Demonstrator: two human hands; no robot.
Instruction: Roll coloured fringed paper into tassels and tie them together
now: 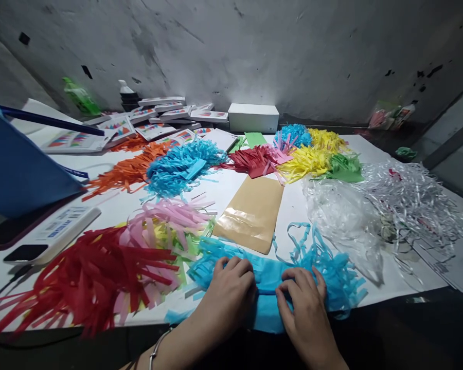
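Note:
A blue fringed tissue paper (270,272) lies at the front edge of the table, its plain middle between my hands and its cut strips spreading to both sides. My left hand (233,282) is curled over the left part of the plain band, fingertips mostly hidden. On the right part, my right hand (303,295) pinches the paper along a horizontal fold with bent fingers. Part of the sheet hangs toward me below the fold. Just beyond it lies a brown paper envelope (252,213). Red tissue fringe (100,277) and pink tissue fringe (165,221) rest to the left.
Farther back are orange fringe (127,169), another blue bundle (181,167), dark red fringe (252,159) and yellow fringe (306,162). A clear plastic bag (343,221) and silvery strips (416,200) lie right. A white power bank (56,234) sits left; a white box (253,118) stands by the wall.

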